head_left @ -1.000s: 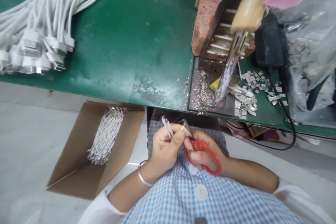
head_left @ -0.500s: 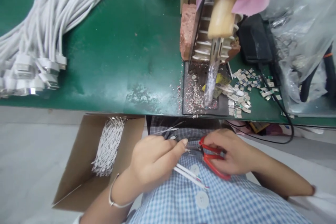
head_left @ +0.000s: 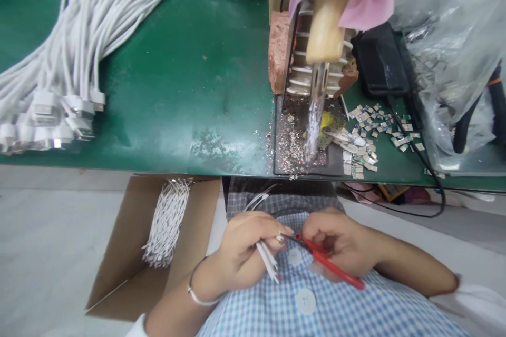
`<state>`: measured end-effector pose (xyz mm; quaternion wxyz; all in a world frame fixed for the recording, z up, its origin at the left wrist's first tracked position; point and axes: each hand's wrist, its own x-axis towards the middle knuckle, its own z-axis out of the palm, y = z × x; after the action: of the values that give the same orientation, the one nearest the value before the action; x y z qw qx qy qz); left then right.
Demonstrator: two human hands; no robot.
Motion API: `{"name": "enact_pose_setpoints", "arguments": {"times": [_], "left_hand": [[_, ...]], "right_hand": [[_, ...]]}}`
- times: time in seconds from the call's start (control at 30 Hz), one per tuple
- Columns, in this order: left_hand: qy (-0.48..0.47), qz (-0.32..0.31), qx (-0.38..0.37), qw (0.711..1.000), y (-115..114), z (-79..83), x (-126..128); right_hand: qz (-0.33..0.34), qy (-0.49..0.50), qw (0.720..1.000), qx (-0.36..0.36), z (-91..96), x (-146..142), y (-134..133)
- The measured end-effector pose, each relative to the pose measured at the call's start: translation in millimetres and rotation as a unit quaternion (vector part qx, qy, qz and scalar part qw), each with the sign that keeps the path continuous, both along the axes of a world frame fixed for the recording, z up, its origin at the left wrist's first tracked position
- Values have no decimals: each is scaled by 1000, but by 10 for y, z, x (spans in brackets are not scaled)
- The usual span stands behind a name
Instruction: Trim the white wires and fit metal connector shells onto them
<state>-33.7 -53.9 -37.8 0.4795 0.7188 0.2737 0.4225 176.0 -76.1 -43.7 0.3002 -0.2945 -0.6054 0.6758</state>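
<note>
Scissors (head_left: pixel 328 263), red-handled, are gripped in the right hand (head_left: pixel 340 242), tips meeting the short white wires (head_left: pixel 266 258) pinched by the left hand (head_left: pixel 245 245), just below the table (head_left: pixel 190 63) edge. Beside the table, a box (head_left: pixel 130 274) holds many trimmed pieces (head_left: pixel 166 221); a cable bundle (head_left: pixel 79 37) on the table suggests plenty remains.
</note>
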Motion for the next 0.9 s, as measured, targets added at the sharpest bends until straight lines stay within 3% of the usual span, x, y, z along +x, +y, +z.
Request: {"name": "enact_pose_setpoints", "arguments": {"times": [0.1,0.17,0.27,0.37,0.43,0.53,0.63,0.73,0.83,0.9], "left_hand": [[-59,-3,-83,995,-48,-42,63],[-65,11,-110,992,-73,-58,74],[-72,28,-143,987,-99,-68,56],[-99,22,-193,976,-120,-67,32],[-117,5,-241,963,-132,-62,24],[-157,-23,-328,931,-143,-54,35],[-199,-16,-398,895,-142,-56,62],[-229,18,-434,871,-143,-63,95],[-243,37,-431,868,-151,-66,139],[-254,51,-419,870,-156,-70,173]], "right_hand": [[54,104,967,-226,-75,-62,-49],[55,122,953,-273,-115,-74,-65],[50,136,953,-267,-104,-48,-55],[15,55,986,-159,-31,-4,-16],[-50,-66,996,19,-1,9,11],[-135,-211,934,254,-37,-17,35],[-157,-244,908,302,-128,-86,28],[-177,-208,927,257,-198,-165,-7],[-174,-102,975,95,-239,-247,-65],[-159,-37,986,-11,-261,-307,-109]]}}
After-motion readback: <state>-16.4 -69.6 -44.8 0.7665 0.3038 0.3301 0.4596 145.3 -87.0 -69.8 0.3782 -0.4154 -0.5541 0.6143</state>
